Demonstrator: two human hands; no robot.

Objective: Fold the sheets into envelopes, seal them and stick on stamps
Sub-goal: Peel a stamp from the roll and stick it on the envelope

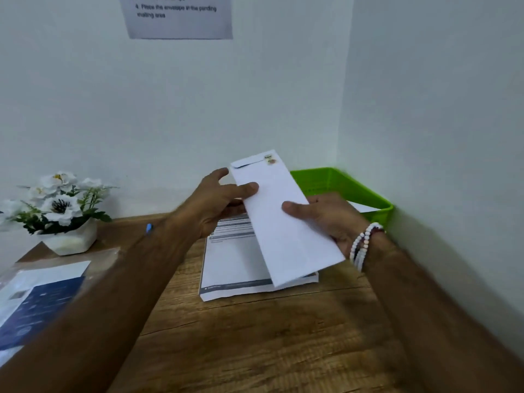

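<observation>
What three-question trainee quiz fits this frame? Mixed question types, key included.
1. Which hands hold the envelope?
2. True or false: a stamp is already stuck at the envelope's far corner.
3. The green basket stands: A) left of the envelope; B) behind the envelope, to the right; C) in front of the envelope, nearest the person.

Key
1. Both: the left hand and the right hand each pinch an edge, thumb on top.
2. True.
3. B.
</observation>
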